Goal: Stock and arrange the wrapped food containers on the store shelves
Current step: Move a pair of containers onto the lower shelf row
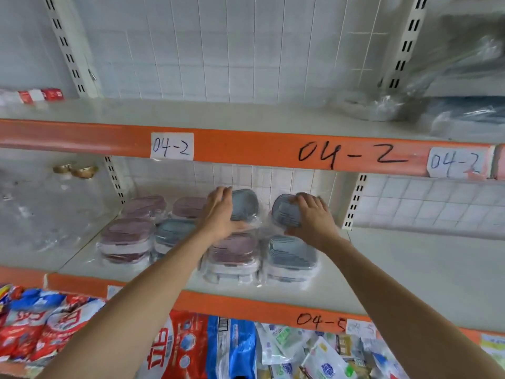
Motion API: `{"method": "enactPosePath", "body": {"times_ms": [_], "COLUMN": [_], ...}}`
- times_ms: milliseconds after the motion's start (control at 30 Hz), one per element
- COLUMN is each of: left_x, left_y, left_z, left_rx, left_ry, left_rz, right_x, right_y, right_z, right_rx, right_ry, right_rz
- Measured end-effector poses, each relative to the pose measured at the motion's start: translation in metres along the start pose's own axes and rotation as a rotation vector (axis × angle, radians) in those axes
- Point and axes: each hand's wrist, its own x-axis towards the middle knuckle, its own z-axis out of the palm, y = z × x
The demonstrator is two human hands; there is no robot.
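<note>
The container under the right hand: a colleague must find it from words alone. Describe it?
Find the shelf under the orange "04-2" strip. In its back row, the rightmost wrapped container stands tilted with its blue-grey lid facing out, held by the right hand, nearest the slotted upright.

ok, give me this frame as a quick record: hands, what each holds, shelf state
left hand: grips tilted blue-lidded plastic-wrapped container
right hand: grips second tilted blue-lidded wrapped container
shelf: white shelf board with orange front edge
stock on shelf: pink-lidded wrapped container stacks at left, blue-lidded stack under right hand
shelf label: handwritten 04-2 paper tag on the shelf above
below: red and blue printed bags
</note>
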Motion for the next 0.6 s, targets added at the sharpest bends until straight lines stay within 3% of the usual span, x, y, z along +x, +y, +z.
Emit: {"method": "enactPosePath", "body": {"times_ms": [167, 367, 600], "left_x": [0.038, 0.037, -0.005], "left_y": [-0.020, -0.030, -0.005], "left_z": [0.051, 0.069, 0.035], "left_rx": [0.225, 0.383, 0.343], "left_ry": [-0.048, 0.059, -0.025], "left_rz": [0.059, 0.128, 0.186], "right_x": [0.028, 0.028, -0.001], "right_y": [0.022, 0.018, -0.006], "right_z": [0.047, 0.063, 0.016], "right_rx": [-0.043, -0.128, -0.125], "right_ry": [-0.097, 0.003, -0.243], "right_rz": [-0.045, 0.003, -0.033]}}
